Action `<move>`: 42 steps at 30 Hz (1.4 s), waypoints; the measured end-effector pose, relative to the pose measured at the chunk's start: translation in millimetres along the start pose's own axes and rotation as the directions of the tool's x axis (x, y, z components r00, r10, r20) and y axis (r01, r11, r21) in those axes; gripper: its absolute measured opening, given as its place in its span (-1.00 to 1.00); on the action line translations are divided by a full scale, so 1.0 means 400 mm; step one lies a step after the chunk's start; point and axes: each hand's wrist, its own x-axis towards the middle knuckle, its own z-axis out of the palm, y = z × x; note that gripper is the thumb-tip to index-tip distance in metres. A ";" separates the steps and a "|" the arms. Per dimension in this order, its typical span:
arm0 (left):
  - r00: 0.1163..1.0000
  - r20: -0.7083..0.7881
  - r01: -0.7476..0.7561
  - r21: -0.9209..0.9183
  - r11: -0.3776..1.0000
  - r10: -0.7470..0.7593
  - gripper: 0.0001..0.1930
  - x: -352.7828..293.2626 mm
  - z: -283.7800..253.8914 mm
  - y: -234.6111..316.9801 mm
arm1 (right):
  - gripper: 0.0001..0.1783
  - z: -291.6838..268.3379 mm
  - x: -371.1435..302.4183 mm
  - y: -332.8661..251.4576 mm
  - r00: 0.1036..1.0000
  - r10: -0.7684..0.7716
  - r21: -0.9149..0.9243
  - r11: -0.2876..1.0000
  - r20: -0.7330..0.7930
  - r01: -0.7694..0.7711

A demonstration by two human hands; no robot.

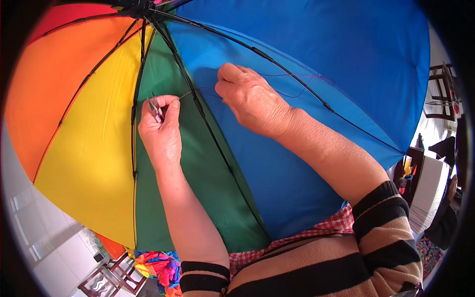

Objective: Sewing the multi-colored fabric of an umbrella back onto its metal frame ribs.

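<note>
An opened rainbow umbrella spreads in front of me, its inner side and black ribs facing me. My left hand is closed over the green panel, with small thread snips in its grip, blades pointing up. Between its thumb and forefinger it pinches a thin needle near a rib. My right hand is closed in front of the light blue panel, fingertips curled out of sight. A fine purple thread runs by this hand and loops away to its right; it appears pinched there.
The ribs meet at a black hub at the top. Below the umbrella lies a heap of multicoloured fabric beside a dark wooden chair. Another dark chair and a white-topped surface stand at the right.
</note>
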 end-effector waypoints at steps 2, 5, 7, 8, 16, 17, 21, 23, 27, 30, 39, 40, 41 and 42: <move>1.000 0.016 -0.003 0.005 1.000 0.003 -0.92 0.000 0.000 0.001 | -0.85 -0.002 0.001 0.000 1.000 0.016 0.005 1.000 0.019 -0.016; 0.999 0.040 -0.006 0.012 1.000 0.005 -0.91 -0.001 -0.002 0.001 | -0.85 0.000 -0.003 0.000 1.000 0.015 -0.002 1.000 0.006 -0.015; 0.999 0.041 -0.035 0.029 0.999 0.034 -0.91 -0.001 0.000 0.001 | -0.85 0.002 -0.004 0.001 1.000 0.013 -0.005 1.000 0.002 -0.013; 0.998 0.042 -0.050 0.037 0.998 0.048 -0.90 0.000 0.002 0.000 | -0.85 0.001 -0.003 0.001 1.000 0.016 0.000 1.000 0.003 -0.016; 0.992 0.004 -0.123 0.049 0.991 0.123 -0.90 0.000 0.054 0.003 | -0.86 -0.010 -0.004 -0.017 0.999 0.000 -0.038 0.999 0.041 0.002; 0.993 -0.003 -0.122 0.047 0.991 0.122 -0.90 -0.001 0.062 0.000 | -0.87 -0.014 -0.007 -0.028 0.997 -0.010 -0.065 0.998 0.070 0.014; 0.980 -0.068 -0.186 0.051 0.981 0.190 -0.93 -0.006 0.067 -0.018 | -0.89 -0.088 0.070 -0.073 0.994 -0.072 -0.199 0.976 0.087 0.088; 0.981 -0.066 -0.183 0.029 0.983 0.184 -0.94 -0.004 0.077 -0.002 | -0.89 -0.105 0.085 -0.077 0.994 -0.080 -0.288 0.952 0.079 0.100; 0.972 -0.074 -0.219 0.037 0.975 0.221 -0.95 -0.005 0.090 -0.001 | -0.90 -0.068 0.072 -0.031 0.819 0.211 -0.340 0.940 0.534 -0.021; 0.973 -0.090 -0.213 0.032 0.977 0.215 -0.95 -0.007 0.081 -0.016 | -0.95 -0.096 0.017 -0.073 0.909 0.112 -0.016 0.993 0.401 -0.115; 0.965 -0.068 -0.252 0.036 0.967 0.254 -0.93 -0.008 0.087 -0.001 | -0.94 -0.051 0.091 -0.051 0.998 -0.057 -0.259 0.965 -0.028 0.048; 0.965 -0.053 -0.256 0.029 0.966 0.257 -0.91 -0.010 0.090 -0.003 | -0.94 -0.049 0.095 -0.053 0.991 -0.129 -0.285 0.952 -0.042 0.112; 0.965 -0.047 -0.256 0.021 0.966 0.257 -0.91 -0.012 0.096 -0.002 | -0.94 -0.054 0.098 -0.052 0.979 -0.198 -0.314 0.934 -0.053 0.172; 0.957 -0.044 -0.285 0.027 0.958 0.286 -0.87 -0.018 0.092 -0.008 | -0.94 -0.071 0.094 -0.038 0.971 -0.232 -0.381 0.904 -0.063 0.191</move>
